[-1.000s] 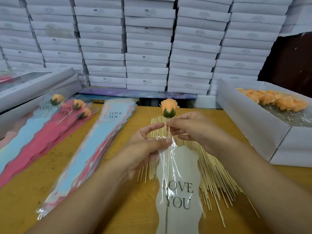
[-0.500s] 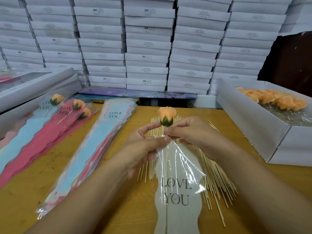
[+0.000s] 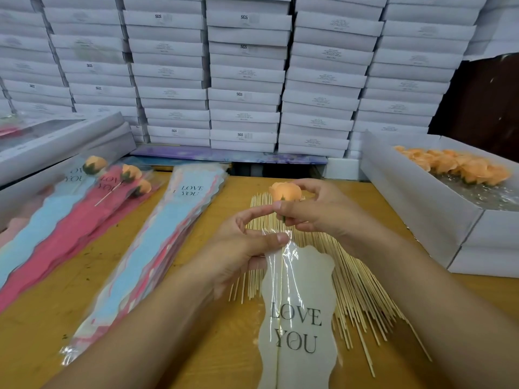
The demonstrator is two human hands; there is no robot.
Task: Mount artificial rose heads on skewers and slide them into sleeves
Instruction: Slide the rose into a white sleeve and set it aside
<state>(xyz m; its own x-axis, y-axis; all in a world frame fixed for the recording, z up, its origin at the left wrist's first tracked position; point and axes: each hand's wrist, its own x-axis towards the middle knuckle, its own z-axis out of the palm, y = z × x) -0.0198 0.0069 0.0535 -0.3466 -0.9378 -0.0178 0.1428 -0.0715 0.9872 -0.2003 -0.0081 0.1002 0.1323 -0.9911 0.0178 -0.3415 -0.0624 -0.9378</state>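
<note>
Rose (image 3: 286, 191) nearly seated in sleeve (image 3: 300, 304): right hand (image 3: 317, 211) grip pinches its base, left hand (image 3: 247, 245) grip pinches sleeve mouth. Three done roses (image 3: 123, 175) at worktop's far-left edge; many loose heads (image 3: 460, 167) left.

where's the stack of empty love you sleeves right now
In the head view, the stack of empty sleeves lies on the wooden table, left of the left hand, between the finished roses and the loose skewers.

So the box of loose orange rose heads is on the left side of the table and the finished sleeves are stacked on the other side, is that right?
Not quite. The head view shows the box of loose orange rose heads on the right side of the table; the finished sleeves are stacked on the left.
</note>
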